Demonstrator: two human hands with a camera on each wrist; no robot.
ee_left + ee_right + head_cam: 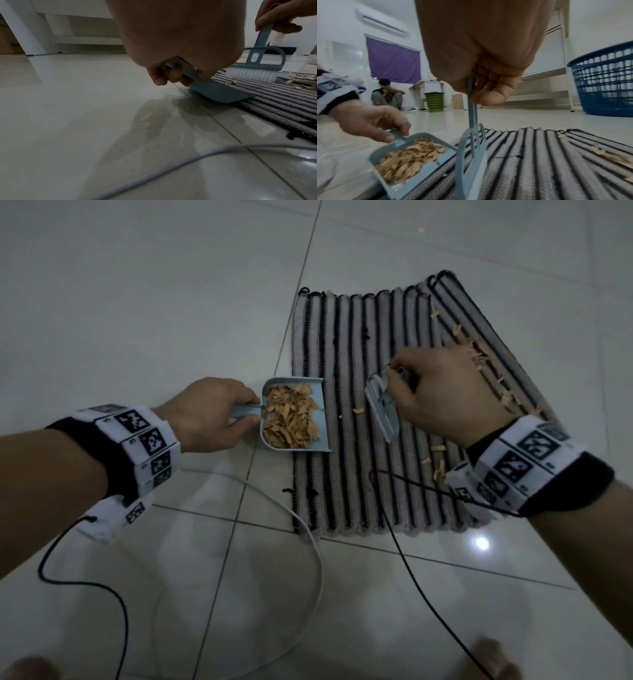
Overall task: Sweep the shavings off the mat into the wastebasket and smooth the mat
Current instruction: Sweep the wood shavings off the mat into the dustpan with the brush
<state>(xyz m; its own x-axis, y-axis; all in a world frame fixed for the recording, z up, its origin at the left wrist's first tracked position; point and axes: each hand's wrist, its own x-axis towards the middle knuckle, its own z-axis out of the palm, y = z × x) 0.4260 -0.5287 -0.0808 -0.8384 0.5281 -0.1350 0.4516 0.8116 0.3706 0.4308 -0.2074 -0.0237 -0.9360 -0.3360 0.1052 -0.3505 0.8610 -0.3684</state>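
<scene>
With my left hand (205, 414) gripping the loaded dustpan (294, 414) flat against the mat (346, 481), my right hand (442, 392), pinching the brush (382, 409), should draw the remaining shavings (479, 357) leftward in short strokes

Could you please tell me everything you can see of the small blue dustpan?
The dustpan is pale blue, plastic by its look, with a short flat handle and raised walls on three sides. It holds a heap of tan shavings. Its open lip rests on the left edge of the striped mat, and its back is tilted up off the floor. The left hand grips the handle.
</scene>
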